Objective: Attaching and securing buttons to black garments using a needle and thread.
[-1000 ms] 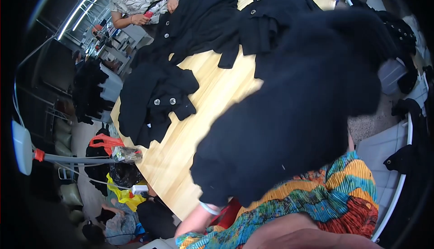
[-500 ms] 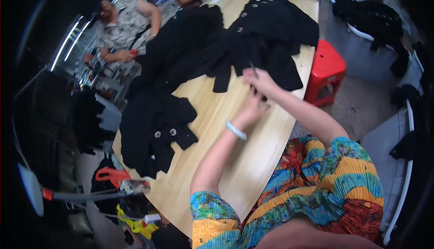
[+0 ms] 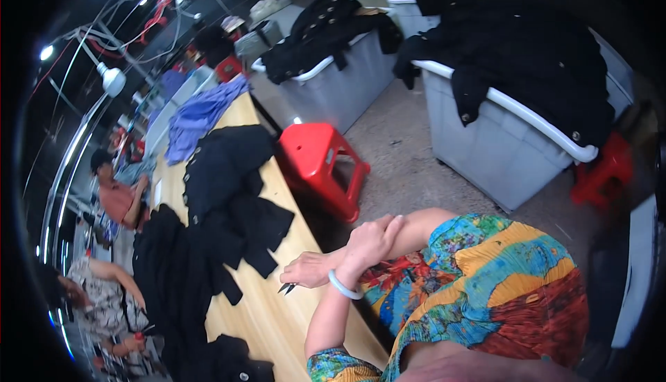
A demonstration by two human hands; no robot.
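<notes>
My right hand (image 3: 309, 269) is closed around small dark thread snips (image 3: 286, 288), their pointed tips sticking out below the fingers over the table's near edge. Across my right forearm lies my left hand (image 3: 372, 241), its fingers wrapped over it; a pale bangle (image 3: 345, 285) circles the left wrist. Black garments with round metal buttons (image 3: 232, 205) are spread on the light wooden table (image 3: 260, 306), left of my hands and touched by neither.
A red plastic stool (image 3: 319, 156) stands against the table. Large grey bins (image 3: 485, 142) piled with black garments (image 3: 534, 63) are to the right and behind. Purple cloth (image 3: 208, 115) covers the table's far end. Two people (image 3: 123, 191) sit across the table.
My view has swung right, bringing the bins into sight. The left hand has moved from beside the right hand onto the right forearm. Both hands have come away from the black garment.
</notes>
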